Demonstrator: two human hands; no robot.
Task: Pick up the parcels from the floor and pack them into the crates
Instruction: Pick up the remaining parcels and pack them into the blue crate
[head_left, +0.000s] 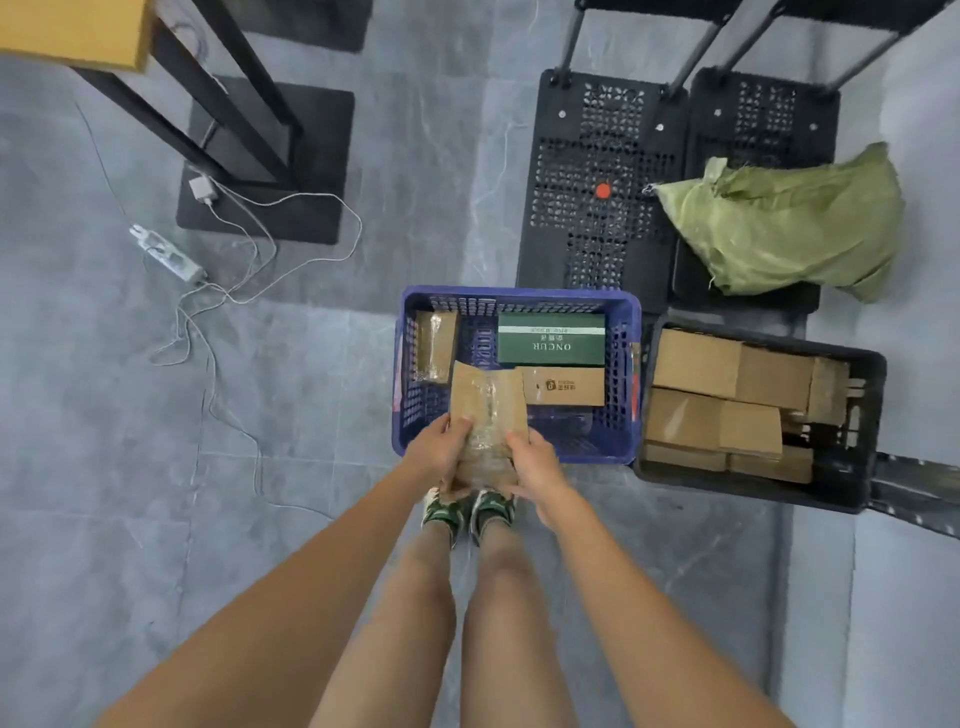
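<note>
I hold a brown cardboard parcel (488, 410) wrapped in clear tape over the near edge of the blue crate (519, 299). My left hand (441, 449) grips its left side and my right hand (535, 465) grips its right side. Inside the blue crate lie a green box (551, 338), a brown box with a printed logo (563, 386) and a taped brown parcel (435, 345) at the left. To the right, the black crate (872, 415) is packed with several brown cardboard parcels (727, 400).
Two black perforated trolley platforms (597, 171) stand behind the crates, with a green woven sack (789, 228) on the right one. A power strip (166, 254) and white cables (291, 244) trail across the grey floor at left, near black table legs (228, 104). My feet (467, 512) stand before the blue crate.
</note>
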